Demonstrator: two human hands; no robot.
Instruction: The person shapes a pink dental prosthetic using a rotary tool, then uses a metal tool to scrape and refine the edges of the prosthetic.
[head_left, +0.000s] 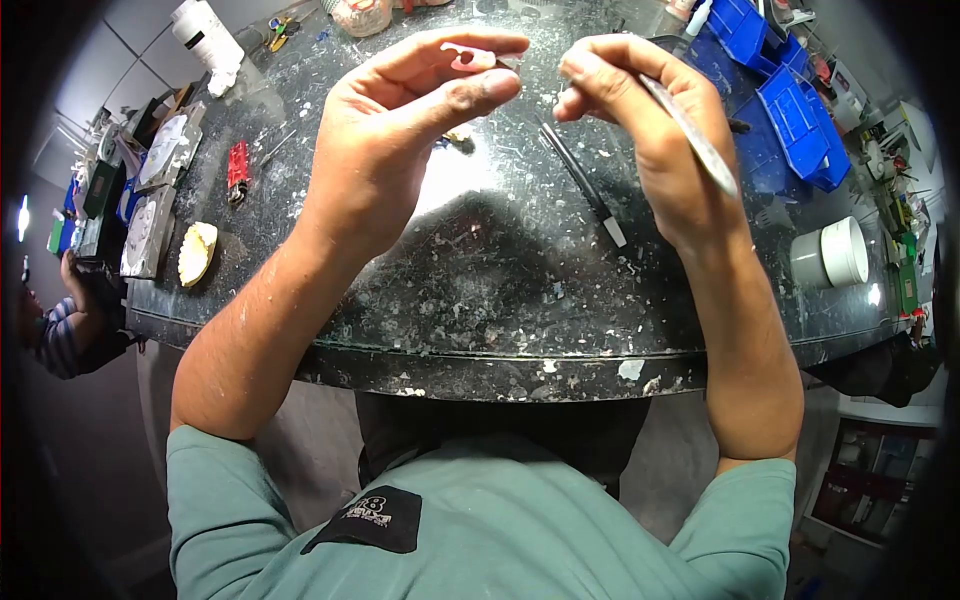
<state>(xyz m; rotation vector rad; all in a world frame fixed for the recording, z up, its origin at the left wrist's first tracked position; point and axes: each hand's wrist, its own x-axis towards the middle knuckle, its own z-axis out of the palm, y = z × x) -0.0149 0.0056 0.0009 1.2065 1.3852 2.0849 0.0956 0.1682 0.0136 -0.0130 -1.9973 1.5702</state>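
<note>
My left hand (415,110) is raised over the dark speckled worktop (500,290), its thumb and forefinger pinching a tiny piece (478,58) that is too small to identify. My right hand (650,130) is raised beside it, gripping a slim metal tool (695,138) whose handle slants down over the back of the hand; its tip points toward the small piece. The two hands' fingertips are nearly touching.
A black tool with a white tip (585,185) lies on the worktop under the hands. Blue bins (785,105) stand at the right, a white roll (832,253) near the right edge. At the left lie a red clamp (238,170), a yellow shell-shaped piece (197,252) and grey moulds (150,225). Another person's sleeve (60,335) is at far left.
</note>
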